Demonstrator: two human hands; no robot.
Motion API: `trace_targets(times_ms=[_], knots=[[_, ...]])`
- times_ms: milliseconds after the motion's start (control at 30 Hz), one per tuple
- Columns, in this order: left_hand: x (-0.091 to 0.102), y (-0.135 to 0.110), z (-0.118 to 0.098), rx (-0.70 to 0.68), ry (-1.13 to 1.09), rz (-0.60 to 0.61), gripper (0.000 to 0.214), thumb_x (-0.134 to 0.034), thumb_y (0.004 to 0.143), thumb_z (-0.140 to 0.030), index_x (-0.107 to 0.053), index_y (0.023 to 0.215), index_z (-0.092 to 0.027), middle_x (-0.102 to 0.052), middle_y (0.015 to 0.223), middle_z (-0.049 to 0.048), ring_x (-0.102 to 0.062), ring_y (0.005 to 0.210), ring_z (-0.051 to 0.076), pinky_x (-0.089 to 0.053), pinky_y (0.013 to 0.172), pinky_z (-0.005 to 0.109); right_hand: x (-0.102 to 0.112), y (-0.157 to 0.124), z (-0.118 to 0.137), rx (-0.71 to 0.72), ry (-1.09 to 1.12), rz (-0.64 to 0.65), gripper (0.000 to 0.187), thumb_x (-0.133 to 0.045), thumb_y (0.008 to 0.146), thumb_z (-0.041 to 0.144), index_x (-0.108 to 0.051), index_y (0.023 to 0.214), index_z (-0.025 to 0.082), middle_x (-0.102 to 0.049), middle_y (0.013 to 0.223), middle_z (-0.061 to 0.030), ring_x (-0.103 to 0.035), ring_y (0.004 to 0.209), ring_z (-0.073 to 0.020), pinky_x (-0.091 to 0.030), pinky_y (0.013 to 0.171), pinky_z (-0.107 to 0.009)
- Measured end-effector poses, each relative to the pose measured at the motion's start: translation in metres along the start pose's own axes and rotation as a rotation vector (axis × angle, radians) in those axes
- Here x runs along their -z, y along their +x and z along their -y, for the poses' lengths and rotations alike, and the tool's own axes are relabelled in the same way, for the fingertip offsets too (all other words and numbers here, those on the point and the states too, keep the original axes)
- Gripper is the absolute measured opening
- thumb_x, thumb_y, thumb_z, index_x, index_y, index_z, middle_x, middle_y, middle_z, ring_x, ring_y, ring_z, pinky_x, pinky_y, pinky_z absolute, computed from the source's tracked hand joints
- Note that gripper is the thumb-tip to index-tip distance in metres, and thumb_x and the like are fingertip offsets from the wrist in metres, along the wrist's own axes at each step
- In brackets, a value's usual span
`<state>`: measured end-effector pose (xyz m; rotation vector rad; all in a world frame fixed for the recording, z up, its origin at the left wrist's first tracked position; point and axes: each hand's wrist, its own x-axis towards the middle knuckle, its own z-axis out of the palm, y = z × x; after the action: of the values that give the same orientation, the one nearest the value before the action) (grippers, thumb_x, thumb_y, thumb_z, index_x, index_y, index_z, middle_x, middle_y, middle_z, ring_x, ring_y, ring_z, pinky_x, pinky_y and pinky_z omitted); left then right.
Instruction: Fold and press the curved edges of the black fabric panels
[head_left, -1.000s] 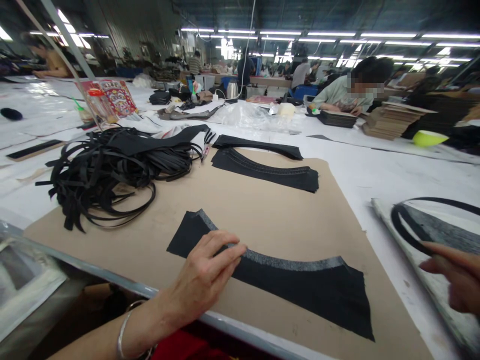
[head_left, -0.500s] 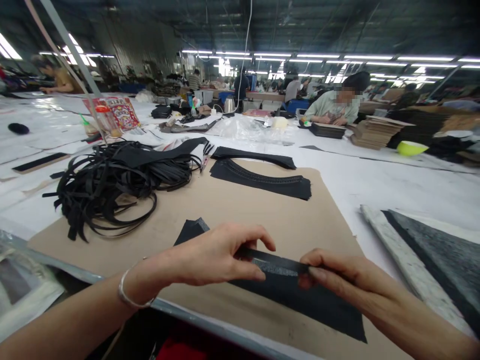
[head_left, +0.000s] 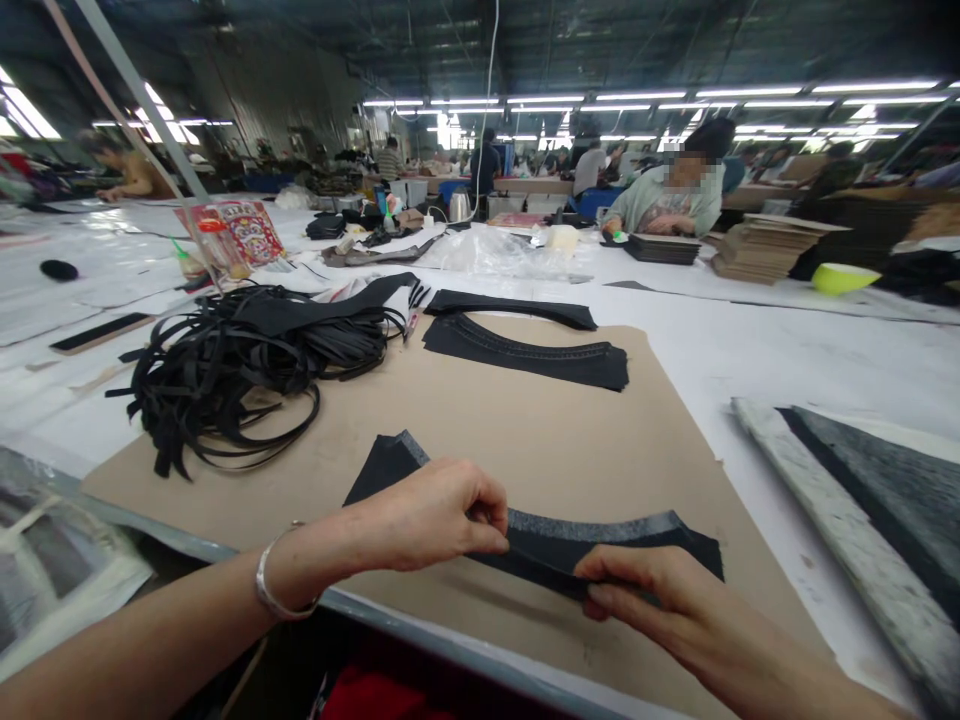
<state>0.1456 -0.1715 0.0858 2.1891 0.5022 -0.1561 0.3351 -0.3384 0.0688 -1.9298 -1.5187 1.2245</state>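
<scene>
Step in hand, as judged: a narrow black strip appears to be lined up over the black cloth panel. The strip seems to be stretched between both hands — black on black, so its outline cannot be fully separated from the cloth behind it, and touching or apart cannot be told.

Left hand: fingers curled, thumb and fingertips brought together, apparently on the strip's left part; the exact hold is partly hidden by the fingers. Right hand: the strip seems pinched between thumb and forefinger, near the panel's front edge.

Panel position: laid flat on the brown card over the white worktop, its left and middle parts covered by the left hand. Its curved far edge is bordered by a grey band, left bare on the visible stretch. Two more dark pieces are noted beyond — a ridged piece and a slimmer piece. The heap of strips is placed at left.

Next move, as judged: an even, light tension is called for, with the strip brought to the grey band and its bend followed; a twist or pucker is the likeliest fault.
</scene>
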Motion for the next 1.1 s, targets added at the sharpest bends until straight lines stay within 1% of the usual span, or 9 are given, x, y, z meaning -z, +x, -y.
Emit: trace_targets(times_ms=[67, 133, 233, 300, 367, 500, 633, 833, 1100], knots=[[-0.003, 0.003, -0.001, 0.05, 0.076, 0.005, 0.009, -0.063, 0.073, -0.025, -0.068, 0.071, -0.017, -0.053, 0.055, -0.0057, -0.047, 0.053, 0.009, -0.029, 0.049, 0.02, -0.006, 0.004, -0.009, -0.01, -0.06, -0.007, 0.021, -0.048, 0.082, 0.03, -0.066, 0.078, 0.022, -0.065, 0.075, -0.0002, -0.058, 0.072, -0.0171, -0.04, 0.064, -0.024], [-0.007, 0.008, -0.001, 0.103, 0.149, -0.019, 0.008, -0.063, 0.072, -0.025, -0.066, 0.068, -0.019, -0.053, 0.054, -0.0054, -0.048, 0.053, 0.01, -0.029, 0.049, 0.021, -0.012, 0.01, -0.016, -0.034, -0.077, -0.027, 0.018, -0.047, 0.082, 0.026, -0.063, 0.074, 0.021, -0.064, 0.073, 0.0001, -0.059, 0.071, -0.0158, -0.039, 0.062, -0.023], [-0.013, 0.017, 0.002, 0.169, 0.23, -0.085, 0.006, -0.061, 0.069, -0.022, -0.065, 0.065, -0.02, -0.057, 0.056, -0.0044, -0.051, 0.055, 0.011, -0.029, 0.049, 0.022, -0.018, 0.021, -0.019, -0.137, 0.028, -0.023, 0.016, -0.044, 0.081, 0.021, -0.057, 0.072, 0.02, -0.061, 0.066, 0.001, -0.057, 0.06, -0.013, -0.038, 0.054, -0.021], [-0.016, 0.024, 0.006, 0.189, 0.269, -0.117, 0.007, -0.06, 0.069, -0.022, -0.066, 0.066, -0.022, -0.061, 0.058, -0.0037, -0.054, 0.056, 0.012, -0.029, 0.05, 0.022, -0.018, 0.029, -0.016, -0.236, 0.083, -0.014, 0.016, -0.042, 0.084, 0.021, -0.052, 0.071, 0.02, -0.054, 0.058, 0.0034, -0.049, 0.046, -0.0103, -0.034, 0.046, -0.021], [-0.018, 0.031, 0.011, 0.194, 0.3, -0.146, 0.008, -0.059, 0.069, -0.022, -0.066, 0.067, -0.022, -0.064, 0.061, -0.0028, -0.057, 0.058, 0.014, -0.03, 0.05, 0.023, -0.016, 0.036, -0.013, -0.278, 0.047, -0.024, 0.018, -0.043, 0.086, 0.023, -0.051, 0.07, 0.02, -0.049, 0.053, 0.0051, -0.042, 0.041, -0.009, -0.028, 0.042, -0.021], [-0.023, 0.041, 0.023, 0.204, 0.318, -0.165, 0.008, -0.059, 0.068, -0.023, -0.067, 0.067, -0.023, -0.067, 0.064, -0.0011, -0.06, 0.063, 0.016, -0.031, 0.051, 0.023, -0.013, 0.05, -0.014, -0.21, -0.105, -0.068, 0.021, -0.048, 0.085, 0.024, -0.052, 0.065, 0.019, -0.049, 0.052, 0.0043, -0.045, 0.05, -0.0099, -0.027, 0.048, -0.022], [-0.027, 0.048, 0.03, 0.217, 0.332, -0.168, 0.009, -0.059, 0.068, -0.023, -0.068, 0.067, -0.023, -0.068, 0.065, 0.0001, -0.062, 0.064, 0.018, -0.033, 0.051, 0.024, -0.013, 0.058, -0.016, -0.229, -0.212, -0.09, 0.02, -0.048, 0.081, 0.019, -0.052, 0.061, 0.019, -0.05, 0.052, 0.0038, -0.046, 0.053, -0.0106, -0.025, 0.05, -0.023], [-0.027, 0.052, 0.032, 0.233, 0.358, -0.171, 0.012, -0.057, 0.068, -0.022, -0.069, 0.07, -0.024, -0.069, 0.067, 0.0016, -0.064, 0.066, 0.02, -0.038, 0.054, 0.026, -0.014, 0.064, -0.012, -0.262, -0.251, -0.112, 0.021, -0.046, 0.079, 0.016, -0.052, 0.06, 0.019, -0.048, 0.052, 0.0039, -0.044, 0.051, -0.0102, -0.024, 0.05, -0.024], [-0.027, 0.055, 0.032, 0.241, 0.366, -0.164, 0.012, -0.058, 0.068, -0.022, -0.07, 0.069, -0.023, -0.07, 0.067, 0.0025, -0.065, 0.066, 0.021, -0.038, 0.053, 0.025, -0.015, 0.07, -0.012, -0.275, -0.278, -0.128, 0.019, -0.046, 0.077, 0.015, -0.053, 0.06, 0.019, -0.049, 0.053, 0.0033, -0.045, 0.052, -0.0105, -0.023, 0.05, -0.024]])
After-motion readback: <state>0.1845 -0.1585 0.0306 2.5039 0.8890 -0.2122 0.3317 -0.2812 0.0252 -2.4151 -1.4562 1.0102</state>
